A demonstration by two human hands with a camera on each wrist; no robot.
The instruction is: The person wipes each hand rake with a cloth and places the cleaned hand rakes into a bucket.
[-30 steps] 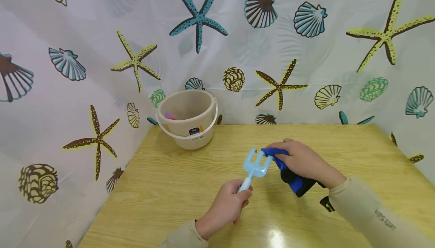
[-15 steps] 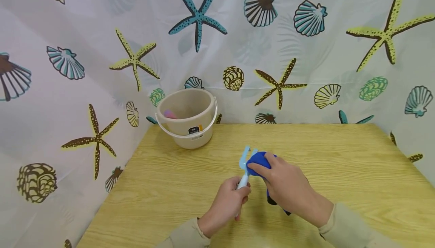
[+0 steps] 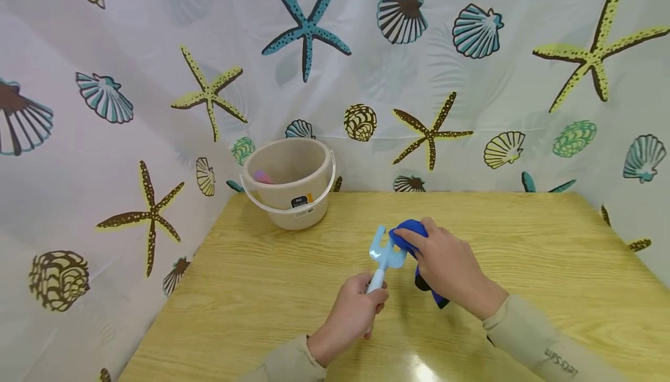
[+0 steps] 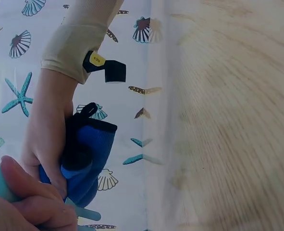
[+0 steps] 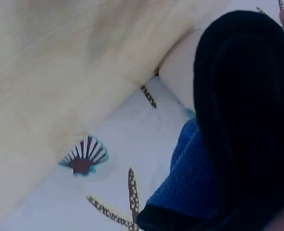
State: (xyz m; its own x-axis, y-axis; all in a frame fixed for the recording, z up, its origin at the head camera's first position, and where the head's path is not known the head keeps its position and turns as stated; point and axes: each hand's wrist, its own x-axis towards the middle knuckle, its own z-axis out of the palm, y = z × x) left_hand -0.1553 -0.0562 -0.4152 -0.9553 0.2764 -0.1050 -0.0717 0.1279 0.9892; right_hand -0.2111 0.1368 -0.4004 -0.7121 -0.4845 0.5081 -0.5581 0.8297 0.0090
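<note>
My left hand (image 3: 349,313) grips the handle of a light-blue hand fork (image 3: 388,256), its tines pointing away above the table. Between thumb and fingers, my right hand (image 3: 454,266) pinches a blue cloth with black trim (image 3: 412,232) against the right side of the fork's head, hiding some tine tips. Loose folds of cloth hang below that hand. The left wrist view shows the bunched cloth (image 4: 99,144), a black loop on it, and the tine ends (image 4: 89,214) beside the fingers. Dark trim and blue cloth (image 5: 194,168) fill much of the right wrist view.
A beige bucket (image 3: 277,196) with a wire-like handle stands at the table's back left, holding a pink-and-purple item (image 3: 263,177). Behind the wooden table (image 3: 251,289) hangs a white curtain (image 3: 356,50) printed with starfish and shells.
With the cloth, my right hand moved from the tine tips down-left across the fork's head, then back up toward the tines. My left hand and the fork have barely moved.
</note>
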